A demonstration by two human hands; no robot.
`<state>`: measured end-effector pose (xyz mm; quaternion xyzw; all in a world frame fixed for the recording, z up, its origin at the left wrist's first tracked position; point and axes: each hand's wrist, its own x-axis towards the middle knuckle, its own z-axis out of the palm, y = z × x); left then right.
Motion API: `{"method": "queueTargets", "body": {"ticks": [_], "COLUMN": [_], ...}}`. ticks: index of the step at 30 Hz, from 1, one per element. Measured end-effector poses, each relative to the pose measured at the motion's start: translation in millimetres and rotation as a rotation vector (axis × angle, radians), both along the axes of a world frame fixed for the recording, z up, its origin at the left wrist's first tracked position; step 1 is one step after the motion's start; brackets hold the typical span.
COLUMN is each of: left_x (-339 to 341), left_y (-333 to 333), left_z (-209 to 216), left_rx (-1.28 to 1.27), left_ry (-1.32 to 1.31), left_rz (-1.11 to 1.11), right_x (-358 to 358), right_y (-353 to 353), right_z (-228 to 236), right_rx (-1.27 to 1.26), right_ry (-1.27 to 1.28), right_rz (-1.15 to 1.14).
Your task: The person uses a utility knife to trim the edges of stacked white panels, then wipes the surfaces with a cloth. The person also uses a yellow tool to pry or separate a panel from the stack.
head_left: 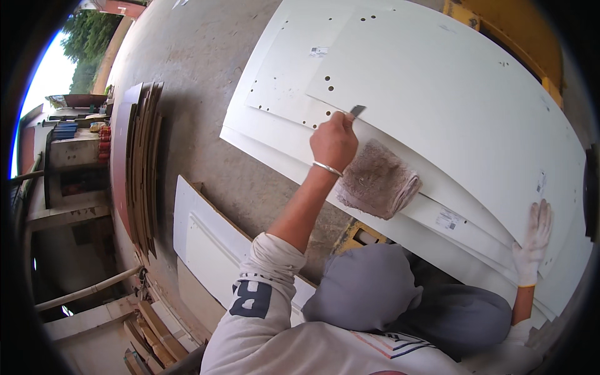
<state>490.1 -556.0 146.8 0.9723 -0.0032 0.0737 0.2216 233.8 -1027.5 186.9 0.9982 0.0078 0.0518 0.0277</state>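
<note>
Panels (pixel 437 94) in white, stacked with their edges staggered, filled most of the view I had from my remote seat. The left hand (pixel 333 142), bare below a silvery bracelet (pixel 327 169), was curled into a fist around a flat dark blade (pixel 358 110); its tip stuck out over the top sheets, and I could not tell whether it touched them. Just right of that wrist, a folded brownish-grey cloth (pixel 378 179) lay at the near edge of the stack. I saw the right hand (pixel 533 242), in a white glove, laid flat on the panels toward their right end, fingers extended, gripping nothing. A printed label (pixel 447 219) showed between cloth and glove. Grey trousers (pixel 365 287) were bent up close to the stack. Off to the left I made out piled brown boards (pixel 145 156) on the concrete floor (pixel 206 69), and a yellow frame (pixel 519 37) beyond the panels.
</note>
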Motion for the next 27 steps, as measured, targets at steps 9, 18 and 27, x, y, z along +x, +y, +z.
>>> {"method": "queueTargets", "body": {"ticks": [9, 18, 27], "left_x": [65.3, 4.8, -46.2], "left_y": [76.6, -6.5, -72.8], "left_z": [13.4, 9.5, 12.3], "left_rx": [0.092, 0.060, 0.040], "left_ry": [0.042, 0.057, 0.082], "left_rz": [0.050, -0.089, -0.144], "right_x": [0.9, -3.9, -5.5], "right_y": [0.3, -4.8, -5.3], "right_z": [-1.9, -2.7, 2.9], "right_rx": [0.000, -0.045, -0.027], "right_ry": [-0.030, 0.066, 0.050], "right_rz": [0.020, -0.078, -0.068]}}
